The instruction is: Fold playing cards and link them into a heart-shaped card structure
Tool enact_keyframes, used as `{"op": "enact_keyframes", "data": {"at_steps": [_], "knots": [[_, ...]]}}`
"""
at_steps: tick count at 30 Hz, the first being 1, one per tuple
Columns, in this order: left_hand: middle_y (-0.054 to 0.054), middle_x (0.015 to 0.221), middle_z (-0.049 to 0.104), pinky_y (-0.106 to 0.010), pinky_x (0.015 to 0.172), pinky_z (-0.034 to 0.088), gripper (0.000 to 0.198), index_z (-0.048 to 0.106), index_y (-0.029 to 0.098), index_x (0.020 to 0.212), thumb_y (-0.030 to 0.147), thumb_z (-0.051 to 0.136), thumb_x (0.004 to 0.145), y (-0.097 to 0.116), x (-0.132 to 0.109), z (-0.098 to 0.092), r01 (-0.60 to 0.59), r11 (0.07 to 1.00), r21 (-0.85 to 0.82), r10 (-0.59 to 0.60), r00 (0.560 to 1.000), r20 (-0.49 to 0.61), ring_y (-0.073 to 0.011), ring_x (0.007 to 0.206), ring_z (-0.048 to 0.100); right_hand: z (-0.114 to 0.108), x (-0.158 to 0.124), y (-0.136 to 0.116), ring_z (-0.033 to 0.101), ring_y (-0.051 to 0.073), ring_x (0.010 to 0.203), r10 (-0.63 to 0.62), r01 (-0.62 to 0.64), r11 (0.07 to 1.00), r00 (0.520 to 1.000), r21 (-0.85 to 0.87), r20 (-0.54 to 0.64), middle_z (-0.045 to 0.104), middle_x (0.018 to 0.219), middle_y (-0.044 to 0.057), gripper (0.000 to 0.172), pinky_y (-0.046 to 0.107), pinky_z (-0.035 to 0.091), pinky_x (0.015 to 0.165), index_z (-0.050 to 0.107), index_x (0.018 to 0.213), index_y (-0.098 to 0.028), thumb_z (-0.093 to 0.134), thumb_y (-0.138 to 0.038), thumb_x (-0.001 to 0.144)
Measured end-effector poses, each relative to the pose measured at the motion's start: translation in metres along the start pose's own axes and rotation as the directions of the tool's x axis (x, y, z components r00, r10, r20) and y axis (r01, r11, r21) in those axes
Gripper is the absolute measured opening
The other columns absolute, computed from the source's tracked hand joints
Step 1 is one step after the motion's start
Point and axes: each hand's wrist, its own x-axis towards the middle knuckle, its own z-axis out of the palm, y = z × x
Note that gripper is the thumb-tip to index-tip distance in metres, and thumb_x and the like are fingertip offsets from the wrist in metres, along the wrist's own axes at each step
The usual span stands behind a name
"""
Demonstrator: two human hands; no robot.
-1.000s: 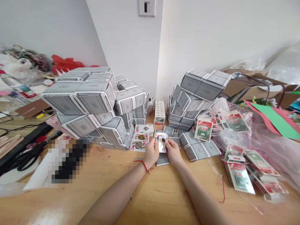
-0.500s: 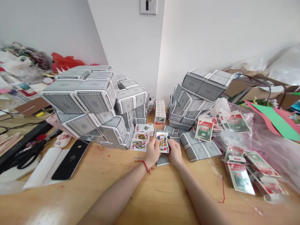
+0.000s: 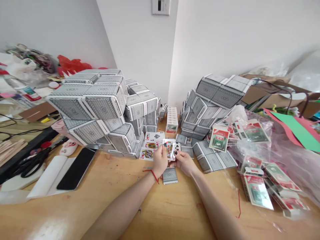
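left hand (image 3: 160, 161): pinched on face card (image 3: 169, 150) | right hand (image 3: 186, 163): pinched on black-pip card (image 3: 177, 146)

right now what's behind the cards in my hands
Beyond the cards in the left hand and right hand, a white-topped block stands between grey-patterned stacks. Anything directly behind the cards is covered.

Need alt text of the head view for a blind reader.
Left hand and right hand hold playing cards over a wooden table, before two stacks of grey-patterned blocks. A dark phone lies left; red-and-green card boxes lie right.
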Motion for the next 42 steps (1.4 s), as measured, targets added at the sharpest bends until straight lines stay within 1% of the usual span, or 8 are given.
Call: {"op": "enact_keyframes", "data": {"at_steps": [5,9,13,18,26,33,39,42], "knots": [[0.004,0.048,0.036,-0.023,0.050,0.024,0.029,0.029,0.019,0.054,0.024,0.033,0.083,-0.001,-0.001,-0.001,-0.036,0.996,0.080,0.037,0.999,-0.011,-0.0106,0.048,0.036,-0.006,0.003,0.001,0.053,0.015,0.056,-0.031,0.030,0.999,0.999,-0.016,-0.042,0.058,0.059,0.001,0.025,0.028,0.042,0.051,0.061,0.059,-0.017,0.067,-0.041,0.062],[0.004,0.048,0.035,-0.023,0.049,0.024,0.029,0.029,0.019,0.054,0.023,0.032,0.082,-0.001,-0.002,0.001,-0.044,0.995,0.091,0.044,0.999,-0.004,-0.0105,0.048,0.035,-0.012,0.007,0.008,0.050,0.012,0.048,-0.057,0.056,0.997,0.998,-0.044,-0.021,0.056,0.053,-0.001,0.025,0.027,0.040,0.051,0.059,0.057,-0.017,0.066,-0.040,0.064],[0.004,0.048,0.035,-0.024,0.049,0.024,0.029,0.029,0.019,0.053,0.023,0.033,0.082,-0.003,-0.001,0.002,-0.043,0.994,0.101,0.044,0.999,-0.009,-0.0103,0.048,0.035,-0.016,0.009,0.013,0.046,0.011,0.043,-0.101,0.087,0.981,0.992,-0.174,-0.070,0.052,0.045,-0.003,0.032,0.025,0.036,0.048,0.054,0.054,-0.017,0.063,-0.046,0.065],[0.004,0.048,0.036,-0.024,0.049,0.024,0.028,0.032,0.019,0.054,0.023,0.034,0.082,-0.004,-0.001,0.002,-0.050,0.989,0.138,0.051,0.999,-0.009,-0.0102,0.048,0.035,-0.011,0.006,0.011,0.039,0.010,0.040,-0.201,0.124,0.889,0.970,-0.441,-0.133,0.046,0.042,-0.005,0.035,0.022,0.029,0.042,0.047,0.053,-0.019,0.056,-0.047,0.070],[0.004,0.048,0.036,-0.024,0.049,0.023,0.027,0.032,0.019,0.055,0.021,0.034,0.082,-0.003,-0.002,0.003,-0.069,0.984,0.165,0.072,0.997,-0.010,-0.0108,0.047,0.036,0.001,0.003,0.007,0.036,0.012,0.049,-0.386,0.224,0.761,0.910,-0.609,-0.148,0.044,0.050,-0.003,0.029,0.023,0.027,0.048,0.045,0.055,-0.020,0.051,-0.042,0.074],[0.004,0.048,0.036,-0.025,0.048,0.022,0.026,0.031,0.020,0.055,0.020,0.034,0.081,-0.006,-0.003,0.006,-0.055,0.983,0.177,0.051,0.998,0.028,-0.0113,0.046,0.036,0.003,0.004,0.015,0.031,0.011,0.048,-0.443,0.183,0.701,0.869,-0.689,-0.221,0.035,0.048,-0.004,0.035,0.024,0.023,0.048,0.034,0.051,-0.020,0.044,-0.040,0.077],[0.005,0.047,0.033,-0.023,0.048,0.023,0.029,0.030,0.019,0.054,0.028,0.035,0.082,-0.007,-0.003,0.007,-0.025,0.999,0.039,0.022,0.996,0.087,-0.0099,0.046,0.033,0.004,0.003,0.009,0.033,0.011,0.050,-0.442,0.194,0.787,0.840,-0.586,-0.315,0.036,0.050,-0.004,0.032,0.023,0.027,0.047,0.038,0.054,-0.019,0.045,-0.042,0.076],[0.004,0.048,0.036,-0.022,0.048,0.025,0.030,0.032,0.019,0.055,0.030,0.034,0.083,-0.007,-0.005,0.007,-0.029,1.000,-0.003,0.029,0.989,0.147,-0.0095,0.047,0.035,0.005,0.002,0.003,0.041,0.012,0.053,-0.389,0.235,0.874,0.863,-0.426,-0.323,0.046,0.059,-0.003,0.019,0.022,0.033,0.048,0.048,0.075,-0.020,0.048,-0.039,0.074]]}}
